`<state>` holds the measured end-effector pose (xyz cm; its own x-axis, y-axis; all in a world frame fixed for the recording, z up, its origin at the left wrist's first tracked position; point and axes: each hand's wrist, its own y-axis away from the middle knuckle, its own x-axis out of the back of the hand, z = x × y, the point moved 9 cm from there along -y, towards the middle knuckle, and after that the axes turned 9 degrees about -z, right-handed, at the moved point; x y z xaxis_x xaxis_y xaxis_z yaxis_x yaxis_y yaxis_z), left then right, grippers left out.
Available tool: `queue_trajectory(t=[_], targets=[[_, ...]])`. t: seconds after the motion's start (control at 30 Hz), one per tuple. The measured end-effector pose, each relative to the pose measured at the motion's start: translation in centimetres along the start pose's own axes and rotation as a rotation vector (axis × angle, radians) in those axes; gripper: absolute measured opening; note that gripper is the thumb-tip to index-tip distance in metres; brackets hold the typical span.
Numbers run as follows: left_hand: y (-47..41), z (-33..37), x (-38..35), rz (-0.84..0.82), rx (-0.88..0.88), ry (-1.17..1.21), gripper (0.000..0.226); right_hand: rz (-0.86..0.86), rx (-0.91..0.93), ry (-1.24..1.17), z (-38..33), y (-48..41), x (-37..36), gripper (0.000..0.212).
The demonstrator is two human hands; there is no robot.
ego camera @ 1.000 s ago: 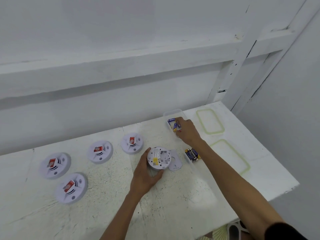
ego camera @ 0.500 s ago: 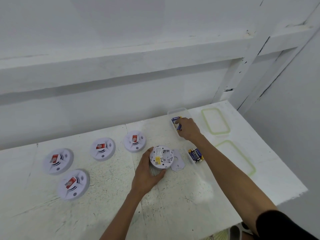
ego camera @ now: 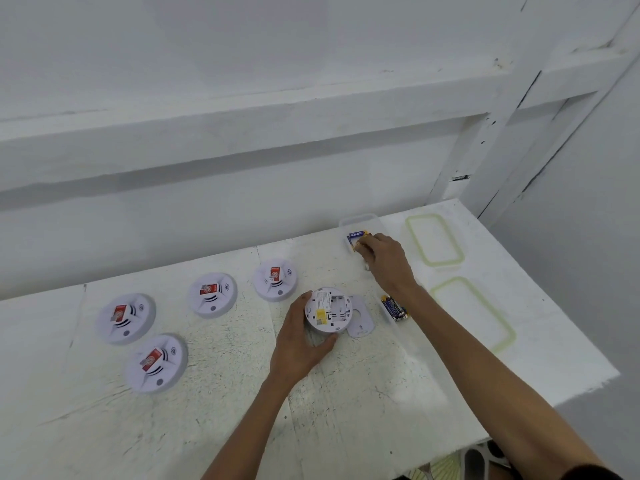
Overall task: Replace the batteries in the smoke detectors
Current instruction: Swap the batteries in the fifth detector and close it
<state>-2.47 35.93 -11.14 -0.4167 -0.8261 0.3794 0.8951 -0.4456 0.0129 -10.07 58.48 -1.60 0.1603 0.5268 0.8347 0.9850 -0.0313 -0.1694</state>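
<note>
My L hand (ego camera: 298,348) grips upturned smoke detector (ego camera: 327,310), bay exposed for refit; R hand (ego camera: 388,261) curled over batteries (ego camera: 356,235) upper-centre, hold unconfirmed.

the right hand (ego camera: 384,261) has drawn its fingertips (ego camera: 364,244) in and curled them onto the near end of the battery (ego camera: 356,235) in the far clear container (ego camera: 360,216), where one second ago they lay spread across the batteries. one blue-and-yellow battery now shows past the fingertips, where two showed before. the whole scene sits slightly further right in the head view.
</note>
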Motion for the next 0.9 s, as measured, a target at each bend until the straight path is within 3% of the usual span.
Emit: queue_trajectory(t=[0.1, 0.33, 0.67, 0.9], targets=[[-0.1, -0.3, 0.1, 0.026, -0.004, -0.012, 0.089, 0.081, -0.009, -0.132, -1.9, 2.0, 0.4, 0.015], [-0.5, -1.0, 0.0, 0.068, -0.032, -0.069, 0.09, -0.024, -0.108, -0.333, -3.5, 5.7, -3.1, 0.014], [-0.6, -1.6, 0.2, 0.127, -0.036, -0.085, 0.094, -0.09, -0.093, -0.231, -3.5, 6.9, -5.5, 0.014], [-0.6, -1.1, 0.3, 0.13, -0.071, -0.119, 0.085, -0.053, -0.028, -0.123, -4.5, 7.1, -5.8, 0.008]])
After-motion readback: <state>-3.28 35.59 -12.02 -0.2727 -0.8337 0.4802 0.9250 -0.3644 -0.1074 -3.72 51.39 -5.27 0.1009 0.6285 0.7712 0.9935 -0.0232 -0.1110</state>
